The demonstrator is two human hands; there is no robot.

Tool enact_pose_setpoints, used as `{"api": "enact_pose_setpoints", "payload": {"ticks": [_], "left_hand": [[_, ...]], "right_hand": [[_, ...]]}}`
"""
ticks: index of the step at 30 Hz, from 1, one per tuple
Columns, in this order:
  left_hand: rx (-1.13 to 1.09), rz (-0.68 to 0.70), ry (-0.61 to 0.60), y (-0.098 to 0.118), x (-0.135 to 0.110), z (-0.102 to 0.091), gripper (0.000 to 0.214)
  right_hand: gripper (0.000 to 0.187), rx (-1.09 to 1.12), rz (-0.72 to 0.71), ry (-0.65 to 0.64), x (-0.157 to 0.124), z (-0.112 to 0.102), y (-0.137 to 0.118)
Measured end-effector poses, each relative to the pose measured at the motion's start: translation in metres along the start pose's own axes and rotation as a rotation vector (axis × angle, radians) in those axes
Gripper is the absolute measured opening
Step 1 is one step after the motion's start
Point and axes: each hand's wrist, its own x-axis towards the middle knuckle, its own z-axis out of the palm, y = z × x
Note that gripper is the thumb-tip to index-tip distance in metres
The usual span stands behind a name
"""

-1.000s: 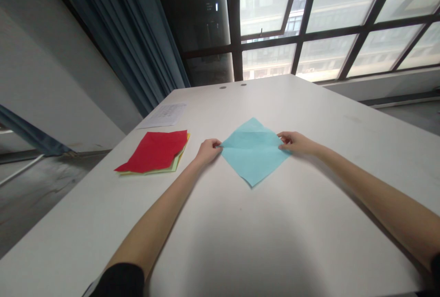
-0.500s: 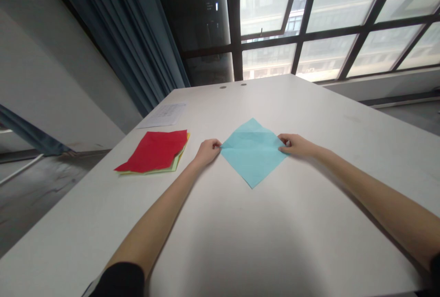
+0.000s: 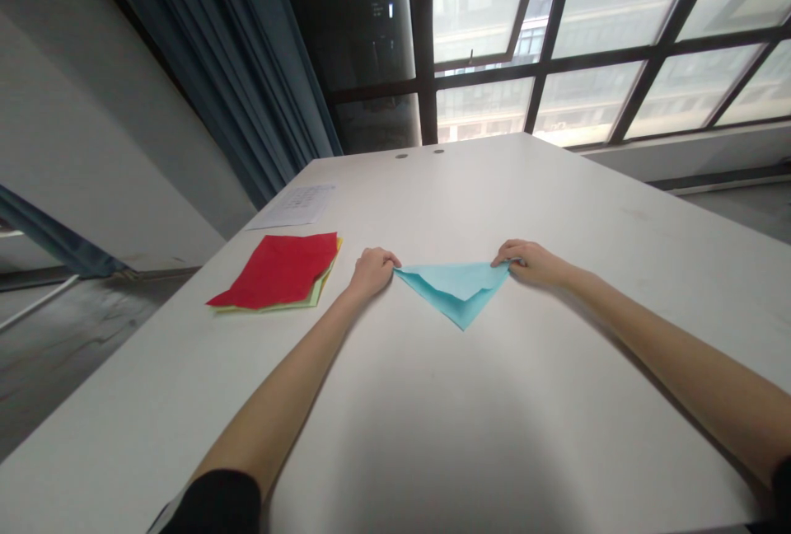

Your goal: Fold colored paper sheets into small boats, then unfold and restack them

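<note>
A light blue sheet of paper (image 3: pixel 465 280) lies in front of me, folded over into a triangle whose point faces me. Its upper layer stops a little short of the lower one, so a band of the lower layer shows along both slanting sides. My left hand (image 3: pixel 374 269) pinches the left corner of the fold. At the right corner, my right hand (image 3: pixel 532 261) grips the paper between thumb and fingers. Both hands rest close to the tabletop.
Left of my left hand lies a stack of coloured sheets, a red sheet (image 3: pixel 281 269) on top with green and yellow edges below. Behind it is a printed white page (image 3: pixel 297 206). The white table (image 3: pixel 445 419) reaches towards the windows; a blue curtain (image 3: pixel 241 64) hangs at the left.
The blue paper's far half has come over towards me, turning the diamond into a triangle. Both hands stay at the side corners, the right one slightly further left.
</note>
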Motion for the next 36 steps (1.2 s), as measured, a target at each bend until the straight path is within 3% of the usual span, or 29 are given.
{"api": "enact_pose_setpoints", "payload": {"ticks": [4,7,10,13,17,22,30,36], "left_hand": [[0.183,0.02,0.061,0.014,-0.008,-0.002,0.031],[0.238,0.167,0.083,0.026,-0.014,-0.001,0.027],[0.229,0.353,-0.021,0.036,-0.018,0.003,0.024],[0.22,0.415,-0.102,0.044,-0.021,0.007,0.032],[0.273,0.354,-0.09,0.056,-0.028,0.008,0.028],[0.308,0.263,-0.109,0.074,-0.039,0.009,0.049],[0.275,0.136,-0.206,0.081,-0.052,0.022,0.08],[0.285,0.038,-0.267,0.083,-0.056,0.021,0.084]], "right_hand": [[0.041,-0.07,-0.042,-0.008,0.002,0.002,0.002],[0.037,-0.147,-0.05,-0.016,0.003,0.001,-0.002],[0.032,-0.209,-0.06,-0.032,0.006,0.0,-0.011],[0.031,-0.218,-0.074,-0.048,0.01,0.002,-0.025],[0.031,-0.202,-0.065,-0.054,0.014,0.01,-0.049],[0.043,-0.151,-0.077,-0.105,0.014,0.022,-0.071],[0.084,-0.094,-0.067,-0.205,0.008,0.028,-0.068],[0.096,-0.074,-0.023,-0.268,0.007,0.026,-0.07]]}}
